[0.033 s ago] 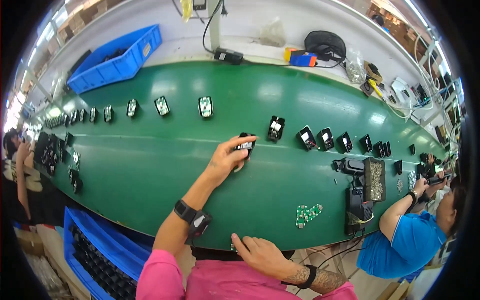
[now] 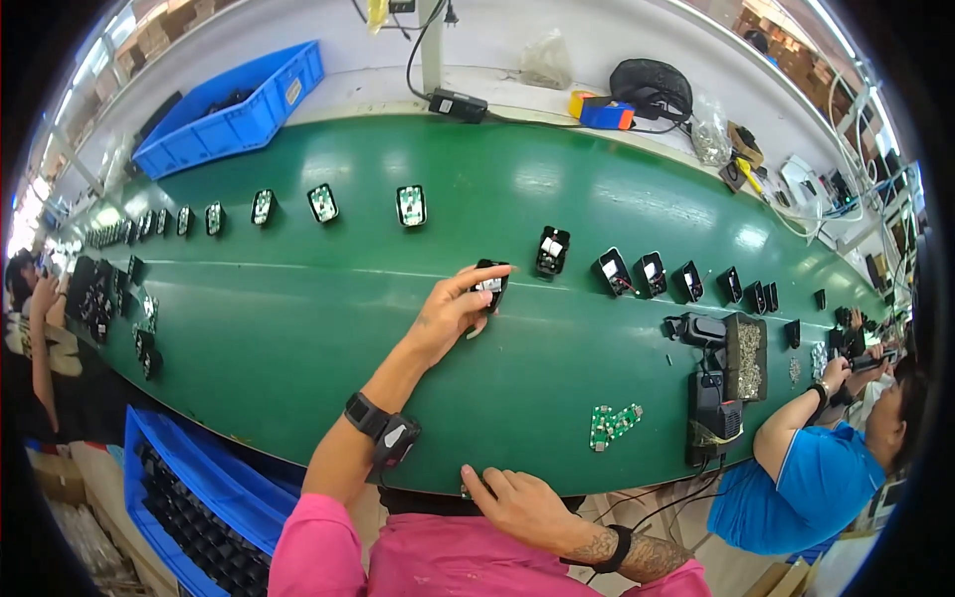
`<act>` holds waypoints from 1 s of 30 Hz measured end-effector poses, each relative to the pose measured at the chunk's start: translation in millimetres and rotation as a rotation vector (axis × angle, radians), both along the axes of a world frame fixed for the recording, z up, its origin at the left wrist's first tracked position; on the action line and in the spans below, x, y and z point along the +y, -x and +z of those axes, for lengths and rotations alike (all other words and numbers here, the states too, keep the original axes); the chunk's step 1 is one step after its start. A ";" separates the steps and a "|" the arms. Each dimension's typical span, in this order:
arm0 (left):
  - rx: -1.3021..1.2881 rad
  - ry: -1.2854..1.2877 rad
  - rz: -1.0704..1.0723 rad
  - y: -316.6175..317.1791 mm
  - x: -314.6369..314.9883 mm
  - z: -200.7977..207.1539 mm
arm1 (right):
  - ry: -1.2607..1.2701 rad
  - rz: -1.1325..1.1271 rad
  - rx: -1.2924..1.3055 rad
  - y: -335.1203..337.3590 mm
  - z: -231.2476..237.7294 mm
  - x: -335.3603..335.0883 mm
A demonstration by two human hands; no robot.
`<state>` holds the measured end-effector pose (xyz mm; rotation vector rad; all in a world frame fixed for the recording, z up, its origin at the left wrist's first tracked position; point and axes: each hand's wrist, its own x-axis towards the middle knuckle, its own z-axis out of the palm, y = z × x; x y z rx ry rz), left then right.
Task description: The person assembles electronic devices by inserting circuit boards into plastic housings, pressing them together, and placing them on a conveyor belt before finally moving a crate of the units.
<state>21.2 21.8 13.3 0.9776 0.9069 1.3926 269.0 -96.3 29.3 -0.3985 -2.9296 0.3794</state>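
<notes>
My left hand (image 2: 445, 316) is closed around a small black plastic housing (image 2: 489, 285) on the green bench, its thumb and index finger on the sides. Something white shows inside it. Down at the bench's near edge, my right hand (image 2: 524, 509) has its fingers at a small green circuit board (image 2: 465, 492), mostly hidden beneath them. Just right of the held housing stands another black housing (image 2: 552, 251) with white parts inside. Loose green circuit boards (image 2: 614, 427) lie in a small cluster to the right of my right hand.
Housings with green boards (image 2: 411, 206) form a row leftward; open black housings (image 2: 652, 276) line up rightward. A tray of small metal parts (image 2: 748, 363) sits beside black devices (image 2: 714, 406). Blue bins (image 2: 229, 124) stand far left and near left. A person in blue (image 2: 811, 468) works at right.
</notes>
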 end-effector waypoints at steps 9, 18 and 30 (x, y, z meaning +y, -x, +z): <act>0.402 -0.080 0.050 4.7 -4.3 -7.2 | 0.305 -0.130 0.095 -0.9 17.2 49.0; 0.643 -0.144 -0.231 -46.4 -28.8 20.1 | 0.619 -0.910 1.003 -14.3 22.0 84.9; 0.507 -0.078 -0.288 -57.4 -38.3 13.5 | 0.884 -0.665 0.960 -3.9 6.7 78.3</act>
